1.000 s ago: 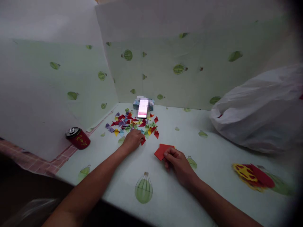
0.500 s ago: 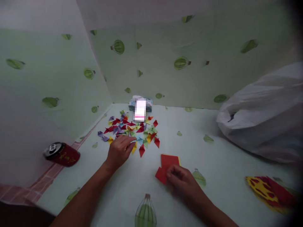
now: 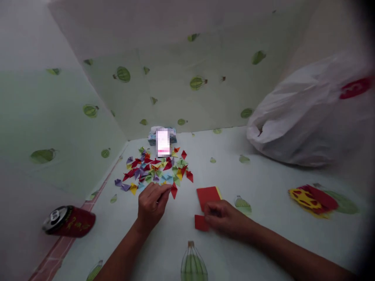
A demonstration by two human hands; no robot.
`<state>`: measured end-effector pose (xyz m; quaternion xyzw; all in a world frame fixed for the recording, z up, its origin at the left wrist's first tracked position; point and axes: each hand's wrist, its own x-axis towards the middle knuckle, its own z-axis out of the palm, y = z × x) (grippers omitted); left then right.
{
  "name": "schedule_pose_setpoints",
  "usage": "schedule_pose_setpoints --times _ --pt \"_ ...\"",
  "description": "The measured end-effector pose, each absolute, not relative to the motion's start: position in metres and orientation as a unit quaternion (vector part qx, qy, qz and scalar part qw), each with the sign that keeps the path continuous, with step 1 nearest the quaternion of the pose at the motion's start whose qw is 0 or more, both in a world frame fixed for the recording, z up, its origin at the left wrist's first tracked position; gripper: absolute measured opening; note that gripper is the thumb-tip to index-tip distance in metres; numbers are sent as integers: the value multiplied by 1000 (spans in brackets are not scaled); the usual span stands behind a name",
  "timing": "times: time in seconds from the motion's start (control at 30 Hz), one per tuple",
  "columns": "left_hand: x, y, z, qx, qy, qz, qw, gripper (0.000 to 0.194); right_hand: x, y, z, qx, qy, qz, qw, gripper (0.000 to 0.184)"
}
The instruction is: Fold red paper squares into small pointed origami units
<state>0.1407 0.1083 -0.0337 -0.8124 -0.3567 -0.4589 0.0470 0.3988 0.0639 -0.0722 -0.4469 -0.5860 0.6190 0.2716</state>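
Note:
My right hand (image 3: 225, 218) pinches a small square of red paper (image 3: 200, 223) by its right side. Just behind it lies a stack of square paper (image 3: 208, 195), red on top with a yellow edge showing. My left hand (image 3: 154, 201) has thumb and forefinger pressed together at the near edge of a pile of small folded paper cranes (image 3: 156, 168) in many colours. Its fingertips are beside a red paper crane (image 3: 174, 190); whether they touch it or hold anything is hidden.
A red drink can (image 3: 70, 221) lies on its side at left. Behind the cranes, a lit phone (image 3: 163, 142) leans on a tissue box (image 3: 172, 135). At right are a large white plastic bag (image 3: 293, 121) and yellow and red cut-out pieces (image 3: 312, 201).
The view has swung right and tilted. My left hand has drawn back toward me, off the cranes' near part. The red square in my right hand has turned and sits nearer me.

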Motion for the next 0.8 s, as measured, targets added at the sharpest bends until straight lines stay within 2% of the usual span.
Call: schedule_pose_setpoints --times 0.17,0.37,0.6,0.8 --pt "138 112 -33 -808 -355 -463 83 10 401 65 -74 -425 -595 622 281 16" --pt "147 110 -44 -809 -375 -448 64 17 403 63 -69 -404 -608 629 266 18" --pt "156 92 -49 -774 -426 -468 2 16 404 62 -65 -356 -628 636 274 20" --pt "127 38 -66 -686 -520 -502 -82 21 407 65 -71 -325 -636 644 274 23"
